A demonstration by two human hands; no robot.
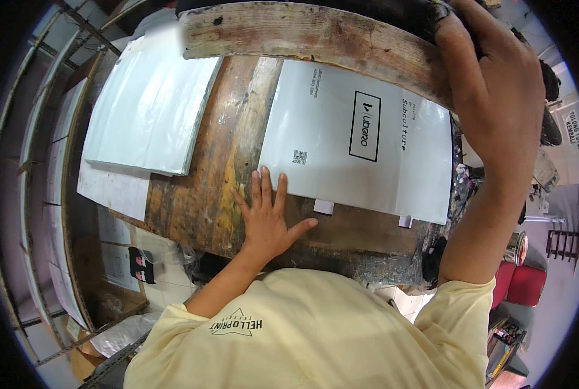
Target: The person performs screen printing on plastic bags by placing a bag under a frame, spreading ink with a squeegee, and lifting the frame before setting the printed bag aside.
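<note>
A glossy white sheet [322,123], perhaps a plastic mailer, lies on the worn wooden table [185,211]. It bears black lettering, a boxed mark and a small square code. My left hand [265,220] is spread with its palm down, the fingertips at the sheet's lower left corner. At the upper right, my right hand [497,84] grips the end of a wooden screen-printing frame [309,34], its fingers curled around the far side and partly hidden. The frame's near bar is tilted up above the sheet's far edge. Two small pale tabs [324,207] stick out beneath the sheet's near edge.
Left of the sheet, a thick stack of glossy white sheets [150,107] rests on a paler sheet at the table's edge. A metal rack [26,175] stands farther left. On the right are a tin can [516,247] and a red chair [526,285].
</note>
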